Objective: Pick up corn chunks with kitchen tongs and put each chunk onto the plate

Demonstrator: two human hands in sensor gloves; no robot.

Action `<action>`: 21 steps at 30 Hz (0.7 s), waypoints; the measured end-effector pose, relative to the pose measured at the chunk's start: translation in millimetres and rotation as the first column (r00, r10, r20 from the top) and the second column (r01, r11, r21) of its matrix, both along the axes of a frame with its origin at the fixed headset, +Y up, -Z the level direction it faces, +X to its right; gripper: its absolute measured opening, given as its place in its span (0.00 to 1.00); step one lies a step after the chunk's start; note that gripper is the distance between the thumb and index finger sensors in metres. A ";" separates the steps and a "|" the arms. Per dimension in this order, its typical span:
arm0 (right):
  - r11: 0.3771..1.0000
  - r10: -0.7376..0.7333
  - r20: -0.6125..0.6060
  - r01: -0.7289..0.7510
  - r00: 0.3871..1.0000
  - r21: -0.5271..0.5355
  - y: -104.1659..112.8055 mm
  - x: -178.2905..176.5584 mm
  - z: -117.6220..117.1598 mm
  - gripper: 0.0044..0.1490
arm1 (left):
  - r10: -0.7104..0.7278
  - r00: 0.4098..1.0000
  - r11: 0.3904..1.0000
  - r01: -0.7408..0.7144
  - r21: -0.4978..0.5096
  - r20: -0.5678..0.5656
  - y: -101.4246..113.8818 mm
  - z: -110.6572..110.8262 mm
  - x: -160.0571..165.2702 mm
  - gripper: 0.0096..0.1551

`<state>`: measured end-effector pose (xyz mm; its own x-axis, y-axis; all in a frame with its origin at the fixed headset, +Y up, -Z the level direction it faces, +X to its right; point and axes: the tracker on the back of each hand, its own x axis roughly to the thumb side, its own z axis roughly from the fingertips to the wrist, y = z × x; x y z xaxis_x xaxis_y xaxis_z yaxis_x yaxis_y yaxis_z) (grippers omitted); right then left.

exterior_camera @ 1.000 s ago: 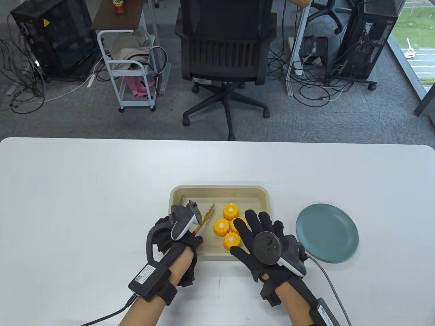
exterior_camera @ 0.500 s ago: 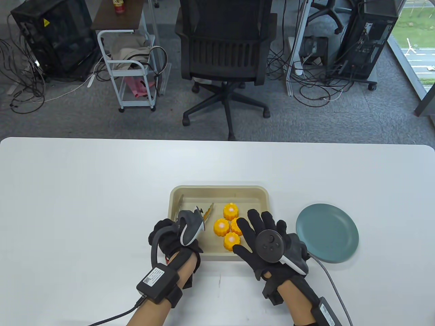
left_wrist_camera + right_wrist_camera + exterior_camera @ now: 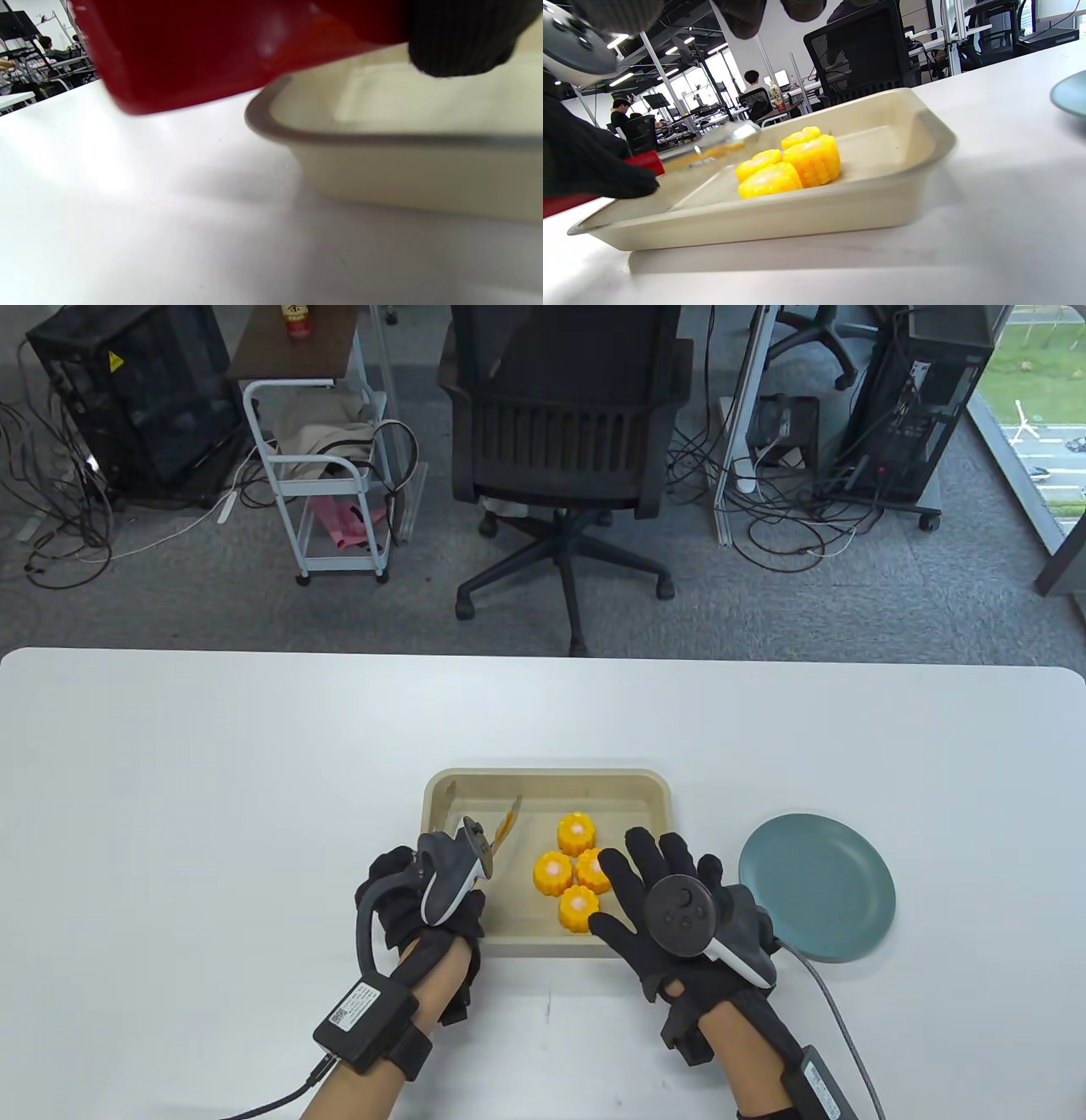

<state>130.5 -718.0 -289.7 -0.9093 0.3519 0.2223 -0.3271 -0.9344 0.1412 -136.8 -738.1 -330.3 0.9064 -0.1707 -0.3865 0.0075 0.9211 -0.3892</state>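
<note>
**Your left hand holds the tongs over the tray; four corn chunks still lie in it**

You are at a wide white table [image 3: 212, 780]. In front of you sits a shallow beige rectangular tray [image 3: 547, 777]. Just to its right, apart from it, lies a round teal plate [image 3: 827, 882] with nothing on it.

Your left hand [image 3: 407, 895], in a black sensor glove with a grey tracker on its back, is at the near left corner of the tray. Its fingers are curled round the red handle end of a pair of kitchen tongs [image 3: 506, 820]. The two metal arms stand apart and point away from you over the left half of the tray, one near the left wall, the other with an orange tip nearer the middle. In the left wrist view the red handle fills the top of the picture, blurred, with a gloved fingertip [image 3: 462, 46] beside it. The tong tips are not touching any corn.

Four yellow corn chunks [image 3: 570, 869] stand on end in a tight cluster in the right half of the tray, touching one another. The right wrist view shows them sitting on the tray floor.

Your right hand [image 3: 670, 916], also gloved and carrying a dark tracker, lies flat with fingers straight and spread. It holds nothing. It covers the near right corner of the tray, with its fingertips close to the nearest corn chunks.
</note>
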 end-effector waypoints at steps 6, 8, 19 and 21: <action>1.000 -0.003 0.024 0.003 1.000 -0.008 -0.5 8.1 -2.9 0.47 | 0.195 0.981 0.974 -0.195 0.116 0.008 32.5 6.9 -20.7 0.56; 1.000 -0.007 0.031 0.007 0.999 -0.004 -0.1 9.6 -3.2 0.46 | 0.228 0.974 0.953 -0.226 0.202 0.017 42.0 9.6 -28.6 0.56; 1.000 0.000 0.031 0.000 1.000 -0.004 -0.9 9.0 -2.3 0.47 | 0.461 0.880 0.776 -0.461 0.431 0.113 52.6 29.9 -73.9 0.53; 1.000 -0.001 0.031 0.001 1.000 -0.008 -1.2 8.6 -2.0 0.47 | 0.530 0.840 0.750 -0.529 0.396 0.120 45.5 32.2 -80.7 0.53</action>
